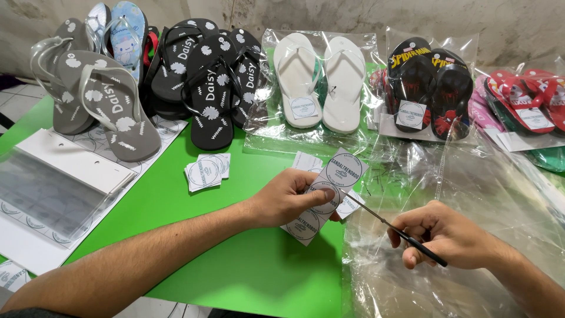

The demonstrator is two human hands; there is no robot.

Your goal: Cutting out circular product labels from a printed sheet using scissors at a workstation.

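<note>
Green tabletop (pixel 176 194) stretching under both arms, left hand (pixel 291 197) pinching a white strip of round labels (pixel 326 194) between thumb and fingers, holding it tilted just above the table near the middle; right hand (pixel 450 235) curled closed around the black handles of a pair of scissors (pixel 391 227), blades pointing up-left and meeting the strip's right edge; resting over crinkled clear plastic bags (pixel 471 194) spreading across the right side of the table; sitting just left of the strip, a small stack of cut square labels (pixel 206 171), a few more cut ones (pixel 306 160) peeking out behind the left hand; lying at the left edge, a flat pile of clear bags with white card headers (pixel 65 188) on top of a sheet of uncut labels (pixel 26 247); leaning along the back, grey flip-flops with white flower print (pixel 100 100), a pale blue pair (pixel 126 35) behind them, black flower-print flip-flops (pixel 209 76) beside those; lying bagged in clear plastic, a white pair (pixel 321 76) with a round label on it, then a black pair with red cartoon print (pixel 429 82), also bagged and labelled; crowding the far right, red and pink bagged pairs (pixel 529 97), partly cut off by the frame edge
</note>
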